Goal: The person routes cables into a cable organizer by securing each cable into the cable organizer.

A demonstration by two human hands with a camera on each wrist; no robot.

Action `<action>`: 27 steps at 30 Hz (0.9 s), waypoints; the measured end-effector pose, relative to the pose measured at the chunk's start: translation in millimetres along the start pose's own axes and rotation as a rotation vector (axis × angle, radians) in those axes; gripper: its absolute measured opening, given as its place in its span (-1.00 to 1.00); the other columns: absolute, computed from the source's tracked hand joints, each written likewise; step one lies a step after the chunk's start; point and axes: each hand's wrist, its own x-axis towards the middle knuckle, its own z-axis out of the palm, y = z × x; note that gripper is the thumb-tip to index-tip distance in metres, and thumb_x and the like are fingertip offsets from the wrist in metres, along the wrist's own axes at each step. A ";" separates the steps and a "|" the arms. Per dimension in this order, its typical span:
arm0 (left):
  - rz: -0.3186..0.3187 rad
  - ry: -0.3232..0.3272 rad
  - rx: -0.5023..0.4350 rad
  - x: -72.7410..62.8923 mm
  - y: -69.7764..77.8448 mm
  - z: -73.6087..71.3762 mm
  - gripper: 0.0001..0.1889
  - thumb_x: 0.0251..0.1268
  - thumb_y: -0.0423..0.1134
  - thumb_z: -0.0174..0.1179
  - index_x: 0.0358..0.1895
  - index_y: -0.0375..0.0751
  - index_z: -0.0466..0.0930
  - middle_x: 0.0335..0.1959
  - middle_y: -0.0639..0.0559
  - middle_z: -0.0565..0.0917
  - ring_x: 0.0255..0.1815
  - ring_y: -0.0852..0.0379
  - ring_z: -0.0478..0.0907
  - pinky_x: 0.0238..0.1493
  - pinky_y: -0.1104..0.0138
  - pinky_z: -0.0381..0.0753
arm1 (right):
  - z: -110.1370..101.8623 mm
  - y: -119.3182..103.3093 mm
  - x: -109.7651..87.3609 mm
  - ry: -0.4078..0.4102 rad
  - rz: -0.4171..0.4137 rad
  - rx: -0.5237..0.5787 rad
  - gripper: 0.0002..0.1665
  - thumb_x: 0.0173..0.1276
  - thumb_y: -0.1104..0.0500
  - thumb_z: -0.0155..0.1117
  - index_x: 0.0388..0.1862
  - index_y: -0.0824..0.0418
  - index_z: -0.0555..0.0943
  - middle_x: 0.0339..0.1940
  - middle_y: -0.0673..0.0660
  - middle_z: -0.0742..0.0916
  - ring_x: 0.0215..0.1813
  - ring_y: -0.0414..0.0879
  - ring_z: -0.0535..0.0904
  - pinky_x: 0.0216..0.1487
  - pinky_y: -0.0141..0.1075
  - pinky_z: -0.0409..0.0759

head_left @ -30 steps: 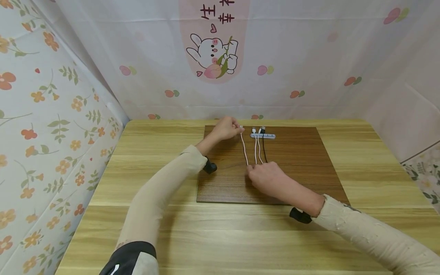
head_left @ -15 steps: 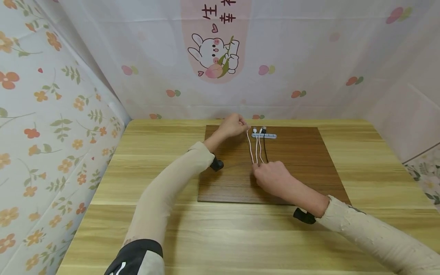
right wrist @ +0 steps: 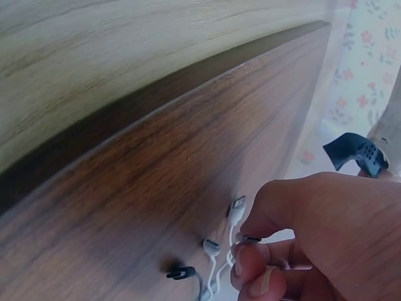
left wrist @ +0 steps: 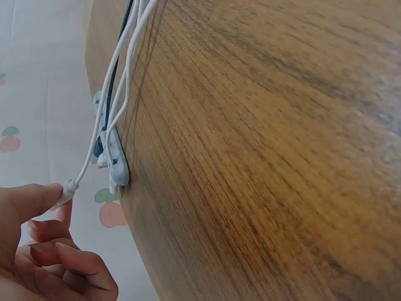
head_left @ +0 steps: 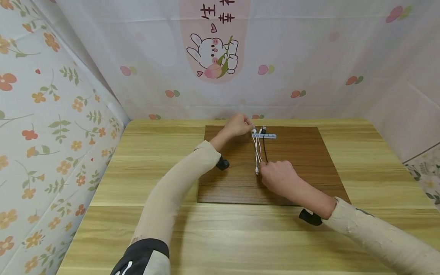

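My left hand [head_left: 236, 126] pinches the white plug [left wrist: 69, 187] of a white charging cable between thumb and forefinger, beside the left end of a pale blue cable clip [head_left: 271, 136]. Other white cables and a black cable [head_left: 265, 149] run through the clip. My right hand [head_left: 279, 177], lower on the brown board [head_left: 302, 160], pinches a small white connector [right wrist: 250, 239] between thumb and forefinger. Just left of it lies a white USB plug [head_left: 256, 171]. In the right wrist view, another white connector [right wrist: 212, 246] and a black connector [right wrist: 182, 273] lie on the board nearby.
The brown board lies on a pale wooden table [head_left: 240, 236] near its back edge. Behind hangs a white printed curtain [head_left: 302, 57], and a floral curtain [head_left: 62, 145] is at the left. The board's front edge is raised slightly above the table.
The left hand has moved right with its plug to the clip's left end. The right hand has shifted slightly right, and a white USB plug now shows left of it.
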 end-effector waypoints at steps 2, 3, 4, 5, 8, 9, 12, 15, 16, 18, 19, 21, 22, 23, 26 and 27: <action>0.004 -0.005 0.008 1.6 2.2 0.4 -0.71 0.51 -0.21 0.20 -0.47 -0.20 0.54 -0.66 0.09 0.43 -0.67 0.22 0.22 -0.49 0.35 0.26 | -0.7 1.6 -1.2 -0.009 0.008 0.004 -0.63 0.16 0.28 0.44 -0.58 0.19 0.37 -0.78 -0.02 0.34 -0.74 -0.19 0.24 -0.81 -0.25 0.31; 0.007 -0.007 0.013 2.2 3.6 0.5 -0.72 0.51 -0.22 0.20 -0.45 -0.18 0.55 -0.63 0.10 0.46 -0.66 0.22 0.24 -0.47 0.36 0.28 | -1.1 2.5 -1.8 -0.015 0.012 0.006 -0.62 0.16 0.28 0.43 -0.59 0.18 0.36 -0.78 -0.02 0.34 -0.74 -0.20 0.23 -0.81 -0.26 0.30; 0.013 -0.010 0.015 2.8 5.0 0.5 -0.74 0.52 -0.22 0.19 -0.44 -0.17 0.56 -0.61 0.10 0.48 -0.65 0.22 0.24 -0.45 0.36 0.29 | -1.3 3.4 -2.4 -0.019 0.016 0.006 -0.61 0.17 0.29 0.42 -0.59 0.18 0.35 -0.78 -0.02 0.33 -0.73 -0.20 0.22 -0.81 -0.27 0.28; 0.017 -0.012 0.020 3.5 6.3 0.6 -0.73 0.52 -0.22 0.19 -0.44 -0.19 0.57 -0.61 0.10 0.48 -0.65 0.22 0.24 -0.44 0.36 0.29 | -1.2 4.4 -3.0 -0.022 0.019 0.005 -0.61 0.17 0.29 0.42 -0.59 0.18 0.35 -0.78 -0.02 0.33 -0.73 -0.20 0.20 -0.80 -0.28 0.26; 0.026 -0.022 0.030 5.7 9.7 0.8 -0.69 0.53 -0.21 0.18 -0.47 -0.21 0.56 -0.62 0.13 0.44 -0.66 0.23 0.20 -0.42 0.36 0.29 | -0.9 7.6 -4.5 -0.016 0.017 0.002 -0.60 0.17 0.31 0.41 -0.60 0.17 0.33 -0.78 -0.03 0.32 -0.72 -0.21 0.15 -0.78 -0.32 0.19; 0.028 -0.027 0.030 6.6 10.7 1.0 -0.67 0.53 -0.21 0.17 -0.51 -0.21 0.54 -0.65 0.14 0.41 -0.67 0.23 0.18 -0.43 0.36 0.28 | -0.8 8.9 -4.9 -0.012 0.016 0.000 -0.60 0.18 0.32 0.40 -0.61 0.17 0.33 -0.79 -0.03 0.32 -0.72 -0.22 0.14 -0.77 -0.32 0.17; 0.030 -0.035 0.030 9.6 12.5 2.6 -0.56 0.53 -0.22 0.17 -0.64 -0.18 0.42 -0.68 0.09 0.35 -0.71 0.22 0.09 -0.48 0.37 0.21 | -0.8 13.1 -6.4 -0.011 0.028 0.001 -0.62 0.18 0.31 0.40 -0.60 0.17 0.35 -0.78 -0.02 0.33 -0.72 -0.21 0.16 -0.78 -0.31 0.19; 0.038 -0.027 0.030 13.2 13.7 4.6 -0.48 0.51 -0.25 0.17 -0.73 -0.11 0.28 -0.53 0.01 0.55 -0.72 0.24 0.03 -0.52 0.38 0.15 | -2.0 18.0 -7.9 -0.024 0.060 0.008 -0.65 0.17 0.29 0.42 -0.58 0.19 0.38 -0.76 -0.01 0.35 -0.73 -0.18 0.25 -0.80 -0.24 0.29; 0.041 -0.023 0.033 14.2 14.4 5.2 -0.48 0.50 -0.25 0.17 -0.73 -0.10 0.27 -0.38 -0.02 0.65 -0.72 0.25 0.02 -0.52 0.39 0.14 | -2.7 19.7 -8.5 -0.028 0.069 0.010 -0.65 0.16 0.29 0.42 -0.57 0.19 0.38 -0.76 0.00 0.35 -0.73 -0.16 0.28 -0.80 -0.21 0.32; 0.047 -0.021 0.030 16.5 15.6 6.3 -0.49 0.49 -0.26 0.17 -0.72 -0.11 0.25 -0.03 -0.05 0.71 -0.71 0.25 0.02 -0.50 0.40 0.15 | -4.4 22.6 -9.9 -0.026 0.079 0.014 -0.65 0.15 0.30 0.41 -0.58 0.18 0.37 -0.76 0.00 0.35 -0.73 -0.15 0.29 -0.80 -0.18 0.34; 0.050 -0.019 0.029 17.5 16.4 6.7 -0.49 0.50 -0.26 0.17 -0.71 -0.12 0.23 0.04 -0.05 0.69 -0.70 0.25 0.01 -0.50 0.40 0.14 | -5.1 23.9 -10.5 -0.028 0.083 0.015 -0.63 0.15 0.31 0.41 -0.59 0.18 0.36 -0.76 0.00 0.35 -0.72 -0.15 0.27 -0.80 -0.18 0.33; 0.048 -0.015 0.039 18.7 18.4 7.7 -0.53 0.51 -0.24 0.16 -0.66 -0.14 0.29 0.08 -0.05 0.69 -0.68 0.24 0.05 -0.48 0.40 0.17 | -6.1 25.9 -11.7 -0.027 0.082 0.014 -0.61 0.15 0.33 0.39 -0.60 0.17 0.33 -0.77 0.00 0.34 -0.71 -0.16 0.22 -0.80 -0.21 0.29; 0.047 -0.013 0.047 18.9 19.5 8.2 -0.57 0.52 -0.22 0.17 -0.63 -0.16 0.36 0.01 -0.03 0.70 -0.67 0.24 0.11 -0.46 0.40 0.20 | -6.2 26.5 -12.4 -0.026 0.083 0.013 -0.60 0.15 0.34 0.38 -0.61 0.16 0.31 -0.77 -0.01 0.33 -0.71 -0.17 0.19 -0.79 -0.22 0.26; 0.043 -0.010 0.050 19.0 20.6 8.8 -0.61 0.52 -0.20 0.18 -0.58 -0.17 0.44 -0.08 0.00 0.70 -0.64 0.24 0.17 -0.44 0.39 0.24 | -6.0 27.0 -12.9 -0.030 0.085 0.013 -0.59 0.16 0.35 0.38 -0.61 0.16 0.31 -0.77 -0.01 0.33 -0.70 -0.17 0.17 -0.79 -0.23 0.25; 0.035 0.000 0.073 19.3 23.7 11.3 -0.76 0.51 -0.15 0.21 -0.34 -0.20 0.68 -0.30 0.04 0.68 -0.54 0.22 0.37 -0.40 0.38 0.36 | -5.4 27.1 -13.8 -0.042 0.090 0.009 -0.60 0.17 0.34 0.40 -0.60 0.17 0.33 -0.77 0.00 0.33 -0.71 -0.17 0.17 -0.79 -0.24 0.26; 0.035 -0.002 0.080 19.7 24.5 12.2 -0.77 0.51 -0.14 0.22 -0.26 -0.22 0.72 -0.35 0.02 0.68 -0.52 0.20 0.40 -0.38 0.36 0.39 | -5.2 26.7 -13.9 -0.044 0.089 0.007 -0.61 0.17 0.33 0.40 -0.60 0.17 0.34 -0.77 0.00 0.34 -0.71 -0.17 0.19 -0.79 -0.24 0.28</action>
